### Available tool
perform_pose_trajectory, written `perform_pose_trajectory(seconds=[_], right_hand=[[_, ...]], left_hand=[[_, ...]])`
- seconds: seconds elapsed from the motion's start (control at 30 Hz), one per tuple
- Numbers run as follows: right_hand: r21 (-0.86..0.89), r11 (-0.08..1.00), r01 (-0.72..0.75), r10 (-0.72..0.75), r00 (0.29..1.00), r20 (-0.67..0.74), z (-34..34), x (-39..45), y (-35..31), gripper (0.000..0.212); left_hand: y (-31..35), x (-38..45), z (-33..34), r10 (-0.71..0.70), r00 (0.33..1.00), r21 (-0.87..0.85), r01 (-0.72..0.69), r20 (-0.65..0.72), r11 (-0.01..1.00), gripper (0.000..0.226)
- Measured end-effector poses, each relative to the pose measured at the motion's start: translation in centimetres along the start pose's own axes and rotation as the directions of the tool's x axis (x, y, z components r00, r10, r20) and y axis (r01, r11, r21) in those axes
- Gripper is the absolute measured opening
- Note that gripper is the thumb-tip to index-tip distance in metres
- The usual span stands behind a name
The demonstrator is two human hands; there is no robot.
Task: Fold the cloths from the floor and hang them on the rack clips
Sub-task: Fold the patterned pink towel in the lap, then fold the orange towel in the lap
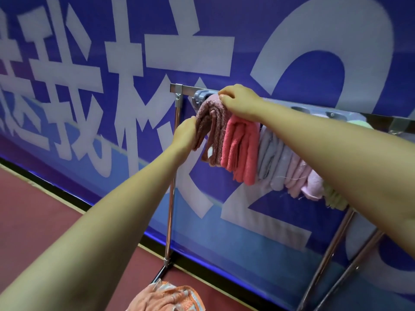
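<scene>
A folded mauve cloth (213,122) hangs at the left end of the metal rack (177,113), under a grey clip (199,96). My right hand (238,99) pinches the top of this cloth at the clip. My left hand (185,135) grips its lower left side. To its right hang a coral cloth (241,149), a pale grey cloth (270,158), a light pink cloth (301,178) and a pale green cloth (334,198), partly hidden by my right forearm. An orange patterned cloth (166,297) lies on the floor.
A blue banner wall with large white characters (89,75) stands right behind the rack. The rack's upright pole (171,198) runs down to the red floor (45,209). More rack legs (336,254) slant at the right. Further grey clips (332,115) sit along the bar.
</scene>
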State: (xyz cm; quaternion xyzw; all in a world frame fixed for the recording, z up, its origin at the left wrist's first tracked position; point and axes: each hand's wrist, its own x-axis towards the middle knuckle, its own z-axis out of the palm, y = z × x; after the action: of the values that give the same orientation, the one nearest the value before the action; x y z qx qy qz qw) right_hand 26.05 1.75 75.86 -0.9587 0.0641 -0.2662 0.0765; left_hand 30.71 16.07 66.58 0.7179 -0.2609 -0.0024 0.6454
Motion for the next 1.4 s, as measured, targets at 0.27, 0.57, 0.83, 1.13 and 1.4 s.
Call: perform_pose_trajectory(seconds=[0.27,0.57,0.83,1.13,1.4], right_hand=[[0.024,1.0,-0.003,0.004,0.998,-0.063,-0.4,-1.2,-0.5,0.034],[0.427,0.896,0.122,-0.001,0.962,-0.274,5.5,-8.1,-5.3,0.03],[0.519,0.768,-0.375,0.234,0.919,0.318,24.3,-19.5,-2.6,0.036],[0.239,0.78,-0.578,0.221,0.612,0.76,42.5,-31.1,3.5,0.032],[0.092,0.719,-0.689,0.305,0.433,0.848,56.6,-36.1,9.1,0.037]], left_hand=[[1.0,0.9,-2.0,-0.081,0.995,-0.12,0.074,-0.052,0.99,0.04],[-2.8,-1.1,-3.6,-0.118,0.958,-0.2,0.065,-0.263,0.978,0.032],[-17.1,-8.4,-3.2,-0.467,0.884,-0.002,0.467,-0.022,0.884,0.03],[-41.5,-18.7,-0.5,-0.747,0.656,0.317,0.69,0.109,0.651,0.016],[-58.2,-24.0,3.9,-0.78,0.625,0.376,0.73,-0.03,0.57,0.026]])
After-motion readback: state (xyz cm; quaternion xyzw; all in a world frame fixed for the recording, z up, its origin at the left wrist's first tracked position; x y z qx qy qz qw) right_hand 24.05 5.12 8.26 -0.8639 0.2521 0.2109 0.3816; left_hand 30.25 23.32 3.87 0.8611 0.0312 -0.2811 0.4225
